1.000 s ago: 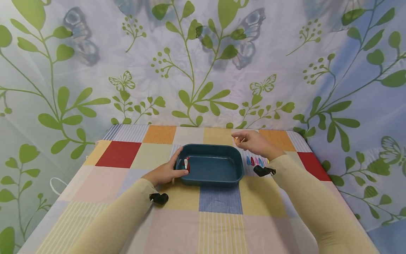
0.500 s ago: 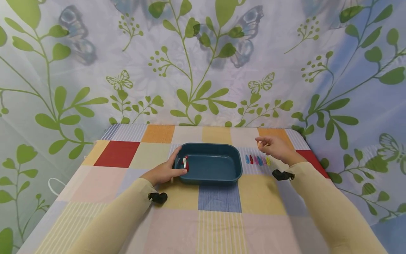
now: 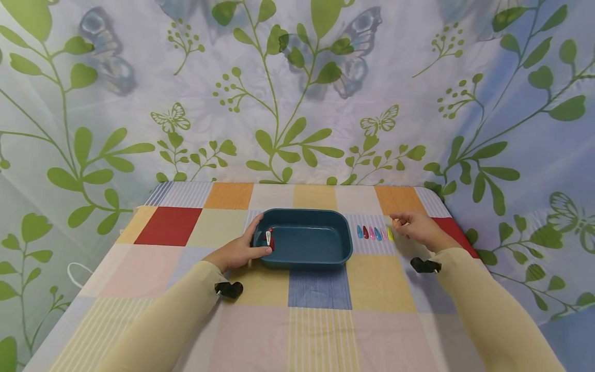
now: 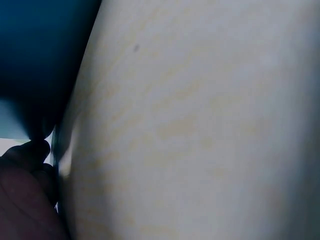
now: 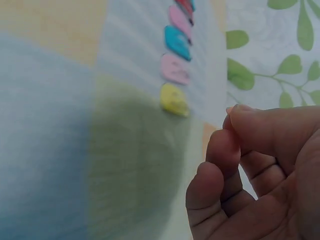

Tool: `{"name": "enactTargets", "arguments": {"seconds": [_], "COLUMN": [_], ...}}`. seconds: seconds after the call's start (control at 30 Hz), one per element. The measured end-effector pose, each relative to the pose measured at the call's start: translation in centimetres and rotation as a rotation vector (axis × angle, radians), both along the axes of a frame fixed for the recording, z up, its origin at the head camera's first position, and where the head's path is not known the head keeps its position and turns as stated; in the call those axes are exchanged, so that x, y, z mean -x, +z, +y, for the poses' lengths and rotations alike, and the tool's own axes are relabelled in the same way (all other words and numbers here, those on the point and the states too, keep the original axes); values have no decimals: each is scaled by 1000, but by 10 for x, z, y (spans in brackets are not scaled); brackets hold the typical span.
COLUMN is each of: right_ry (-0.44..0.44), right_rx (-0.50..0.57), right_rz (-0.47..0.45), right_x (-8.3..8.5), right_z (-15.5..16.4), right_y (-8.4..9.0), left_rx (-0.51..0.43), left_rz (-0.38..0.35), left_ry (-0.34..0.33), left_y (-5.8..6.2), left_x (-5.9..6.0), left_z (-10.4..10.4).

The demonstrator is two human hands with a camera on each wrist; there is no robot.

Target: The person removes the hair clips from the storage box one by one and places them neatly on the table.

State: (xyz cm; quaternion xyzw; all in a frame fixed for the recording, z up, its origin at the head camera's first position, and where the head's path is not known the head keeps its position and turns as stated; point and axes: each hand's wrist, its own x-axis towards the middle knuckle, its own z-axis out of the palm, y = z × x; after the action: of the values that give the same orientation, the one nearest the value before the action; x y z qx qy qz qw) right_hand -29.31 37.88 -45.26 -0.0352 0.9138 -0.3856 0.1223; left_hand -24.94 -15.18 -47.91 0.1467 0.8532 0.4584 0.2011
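Observation:
A dark blue tray (image 3: 304, 258) stands mid-table on the patchwork cloth. My left hand (image 3: 239, 250) grips its left rim, thumb over the edge beside a red and white hair clip (image 3: 268, 238) lying inside. The left wrist view shows only the tray's blue wall (image 4: 40, 60) and blurred fingers (image 4: 22, 190). A row of several coloured hair clips (image 3: 374, 233) lies right of the tray, ending in a yellow clip (image 5: 174, 100). My right hand (image 3: 411, 227) hovers at that end, fingers curled, thumb and forefinger pinching a small orange clip (image 3: 394, 223), which the right wrist view hides.
The checked tablecloth (image 3: 321, 320) covers the whole table, with its right edge (image 3: 465, 243) close behind my right hand. A leaf and butterfly curtain (image 3: 297, 93) hangs behind and at both sides. A white loop (image 3: 76, 271) hangs off the left edge.
My right hand has moved right and down, from above the tray's far right corner to the yellow end of the clip row. The left hand stays on the tray.

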Motion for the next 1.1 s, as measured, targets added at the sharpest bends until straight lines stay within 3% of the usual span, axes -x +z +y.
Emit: {"name": "enactTargets", "arguments": {"seconds": [0.3,0.7,1.1], "right_ry": [-30,-36,11], "right_rx": [-125,-134,-182], "right_rz": [-24,-42,-28], "right_x": [-6,-7,-7], "right_z": [6,3,3], "right_y": [-11,-20,-20], "left_rx": [22,18,30], "left_rz": [0,14,11], "left_ry": [10,9,23], "left_y": [0,-1,-2], "left_x": [-1,-2,-2], "left_z": [0,1,2]}}
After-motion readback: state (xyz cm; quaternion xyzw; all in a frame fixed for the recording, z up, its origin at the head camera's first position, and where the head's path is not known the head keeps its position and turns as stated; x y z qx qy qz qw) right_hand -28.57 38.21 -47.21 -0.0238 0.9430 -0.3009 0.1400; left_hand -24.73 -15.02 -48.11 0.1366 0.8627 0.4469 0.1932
